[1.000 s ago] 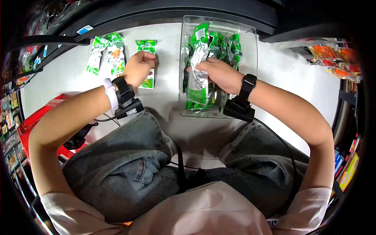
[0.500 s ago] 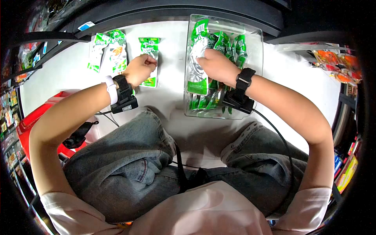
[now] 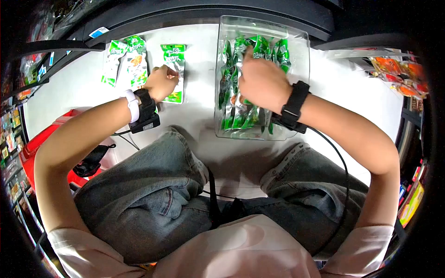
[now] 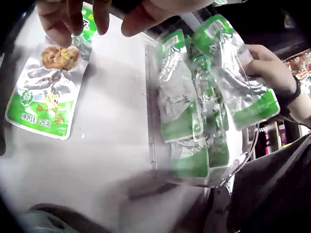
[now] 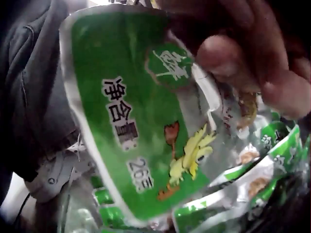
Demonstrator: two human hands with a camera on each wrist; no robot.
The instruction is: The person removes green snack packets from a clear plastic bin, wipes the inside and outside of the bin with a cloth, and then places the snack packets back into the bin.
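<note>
My left hand [image 3: 161, 82] hovers at a green and silver snack packet [image 3: 174, 53] lying on the white surface. In the left wrist view its fingertips overlap that packet's upper part, the thumb spread apart from them. Over a clear plastic bin [image 3: 306, 65] is my right hand [image 3: 265, 81]. It pinches a similar snack packet [image 4: 233, 73] above the others, as the left wrist view shows; in the head view the hand mostly hides this packet. The right wrist view shows the held packet's green end [image 5: 107, 97] close up. Several more packets [image 3: 280, 53] stand in the bin.
Two more snack packets, one [image 3: 113, 65] beside another [image 3: 137, 60], lie to the left. A dark shelf edge [image 3: 194, 16] runs behind the bin. A red basket [image 3: 44, 139] is at the lower left, and orange packages [image 3: 394, 72] are at the right.
The right hand has turned and shifted slightly right; the packet earlier seen along the bin's left side is now mostly hidden by it in the head view. The left hand has drifted slightly left.
</note>
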